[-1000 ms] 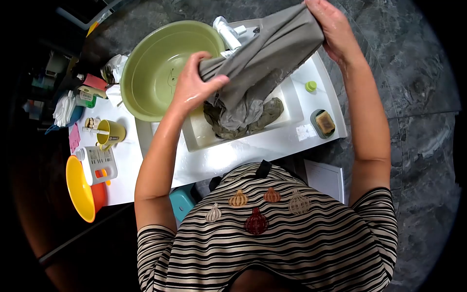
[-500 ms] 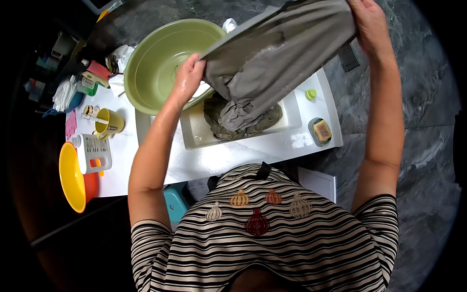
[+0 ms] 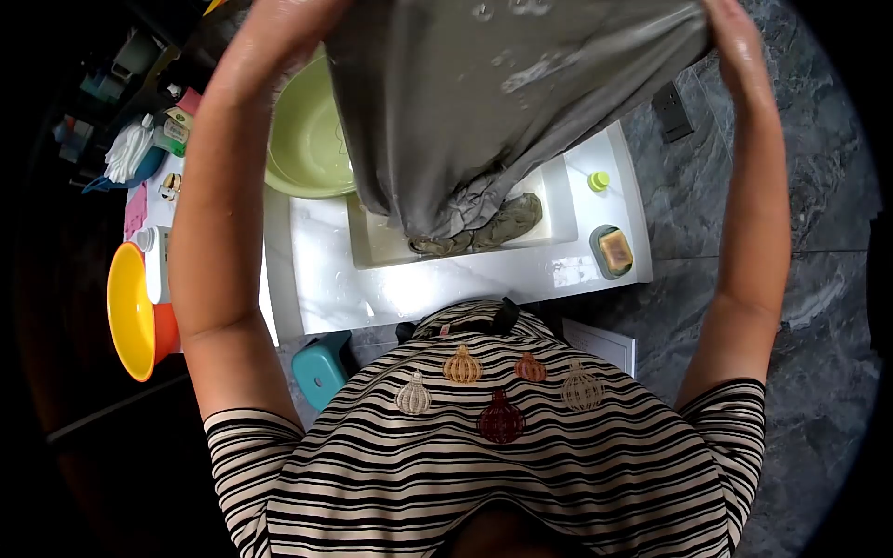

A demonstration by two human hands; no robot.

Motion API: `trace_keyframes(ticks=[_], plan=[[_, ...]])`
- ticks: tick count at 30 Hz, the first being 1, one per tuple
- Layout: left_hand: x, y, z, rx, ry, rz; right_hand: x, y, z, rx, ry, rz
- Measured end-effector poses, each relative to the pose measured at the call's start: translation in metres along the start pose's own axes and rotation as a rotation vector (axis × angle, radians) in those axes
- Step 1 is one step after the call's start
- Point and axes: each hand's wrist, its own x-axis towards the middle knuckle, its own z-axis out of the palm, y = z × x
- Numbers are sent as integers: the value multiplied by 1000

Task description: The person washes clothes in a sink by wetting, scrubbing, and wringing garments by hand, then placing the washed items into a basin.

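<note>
A large wet grey-brown cloth [image 3: 502, 93] is stretched up between my two hands, with a few soap bubbles on its surface. My left hand [image 3: 296, 28] grips its upper left corner at the top of the view, the fingertips partly cut off by the edge. At the upper right, my right hand [image 3: 735, 42] is closed on the other corner. The cloth's lower end hangs bunched into the white sink [image 3: 381, 244], where wet olive-grey fabric [image 3: 510, 225] lies crumpled. Whether the two are one piece, I cannot tell.
A green basin [image 3: 307, 139] stands left of the sink, partly behind the cloth. Soap in a dish [image 3: 614, 251] and a green cap [image 3: 598, 181] sit on the right counter. Far left are a yellow-orange bowl [image 3: 130, 312] and a white jug [image 3: 156, 265]. Below is a teal stool [image 3: 321, 372].
Both hands have risen, the left one most and further left, so the cloth is pulled higher and wider. More of it has come up out of the sink.
</note>
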Motion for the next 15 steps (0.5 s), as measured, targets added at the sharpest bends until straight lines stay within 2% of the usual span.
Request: trace_keyframes(ticks=[1, 2, 4, 5, 7, 8, 10, 11, 12, 13, 15], plan=[[-4, -4, 6, 47, -98, -30, -8, 1, 9, -260, -193, 125], [-9, -7, 14, 93, -198, -62, -23, -17, 24, -464, -282, 101], [-15, -12, 35, 222, -308, -243, -60, -51, 63, -168, -345, 96], [-16, -34, 43, 192, -388, -149, -73, -48, 84, 254, -485, 327], [-23, -73, 64, 164, -467, -10, -100, -33, 129, 167, -578, -137], [-26, -81, 70, 174, -464, -35, -113, -37, 144, 377, -648, -95], [-26, -91, 66, 288, -391, -26, -117, -34, 145, 357, -1048, 152], [-28, -91, 60, 290, -390, -34, -116, -34, 142, 259, -1109, 160], [-27, -90, 50, 316, -460, -184, -115, -34, 138, 157, -1168, 166], [-29, -88, 43, 338, -530, -335, -117, -34, 135, 303, -1149, 287], [-34, -108, 34, 297, -588, -307, -106, -53, 114, 379, -995, 303]])
